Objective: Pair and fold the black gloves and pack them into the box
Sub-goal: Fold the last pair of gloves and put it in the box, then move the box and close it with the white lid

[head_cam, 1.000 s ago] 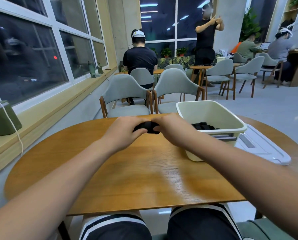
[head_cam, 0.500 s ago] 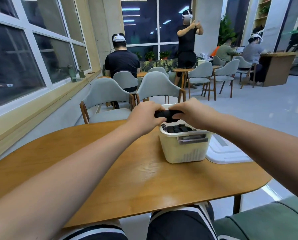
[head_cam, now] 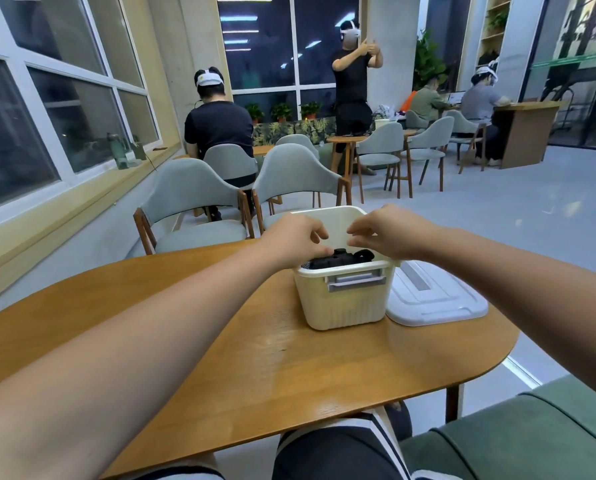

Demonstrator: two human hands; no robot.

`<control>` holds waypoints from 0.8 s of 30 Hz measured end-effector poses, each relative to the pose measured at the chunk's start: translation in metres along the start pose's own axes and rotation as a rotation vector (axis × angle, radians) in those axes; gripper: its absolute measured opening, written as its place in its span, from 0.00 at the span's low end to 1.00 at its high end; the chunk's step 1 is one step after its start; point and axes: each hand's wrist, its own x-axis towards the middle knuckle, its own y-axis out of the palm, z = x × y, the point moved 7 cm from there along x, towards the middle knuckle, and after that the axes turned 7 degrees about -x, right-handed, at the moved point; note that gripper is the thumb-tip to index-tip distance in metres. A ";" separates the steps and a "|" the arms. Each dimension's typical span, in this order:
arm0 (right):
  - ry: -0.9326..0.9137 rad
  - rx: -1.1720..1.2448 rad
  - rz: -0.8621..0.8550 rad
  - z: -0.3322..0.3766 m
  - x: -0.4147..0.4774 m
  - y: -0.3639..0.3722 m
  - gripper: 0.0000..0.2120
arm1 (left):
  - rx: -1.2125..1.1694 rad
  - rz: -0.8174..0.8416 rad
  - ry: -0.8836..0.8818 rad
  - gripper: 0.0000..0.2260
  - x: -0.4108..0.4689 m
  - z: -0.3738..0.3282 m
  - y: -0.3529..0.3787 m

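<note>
The table (head_cam: 220, 341) carries everything, and its near half lies bare in front of the person; the box (head_cam: 345, 303) stands toward the far right edge, probably so that folding has room at the near edge while packing stays within reach of both arms; the lid (head_cam: 431, 296) lies flat just beside the box at the right edge, off and out of the way so the mouth stays free for loading; the left hand (head_cam: 296, 240) hangs over the box's left rim and the right hand (head_cam: 390, 233) over its right rim, both above the opening, fingers loosely bent and grasping nothing, which reads as a bundle just let go or about to be tucked down; whether the left fingertips touch the pile I cannot tell; the gloves (head_cam: 338, 259) sit inside the box, dark rolled bundles heaped against the near wall and reaching about to its rim, packed close so more may fit behind; no loose gloves show on the table, so the packing looks nearly done
</note>
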 end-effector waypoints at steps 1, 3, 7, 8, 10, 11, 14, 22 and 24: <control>0.005 -0.002 -0.022 -0.004 0.000 -0.001 0.17 | -0.022 -0.015 0.000 0.18 -0.001 0.001 -0.002; 0.029 0.022 -0.065 -0.012 0.001 -0.001 0.14 | -0.058 -0.057 -0.015 0.15 -0.004 0.006 -0.009; 0.136 0.104 -0.150 -0.030 0.002 0.000 0.11 | -0.221 -0.179 -0.123 0.15 -0.011 0.024 -0.026; 0.189 0.127 -0.167 -0.036 0.002 0.002 0.11 | -0.277 -0.204 -0.164 0.16 -0.013 0.029 -0.028; 0.326 0.215 -0.158 -0.047 0.001 0.011 0.14 | -0.417 -0.213 -0.271 0.20 -0.018 0.043 -0.026; 0.407 0.300 -0.129 -0.052 -0.001 0.017 0.16 | -0.487 -0.198 -0.335 0.21 -0.021 0.048 -0.022; 0.593 0.571 -0.033 -0.059 -0.007 0.038 0.18 | -0.621 -0.149 -0.491 0.20 -0.030 0.061 -0.009; 0.706 0.772 0.019 -0.060 -0.012 0.051 0.11 | -0.732 -0.163 -0.488 0.05 -0.038 0.060 -0.004; 0.710 0.774 0.010 -0.060 -0.011 0.051 0.10 | -0.750 -0.167 -0.486 0.05 -0.040 0.061 -0.005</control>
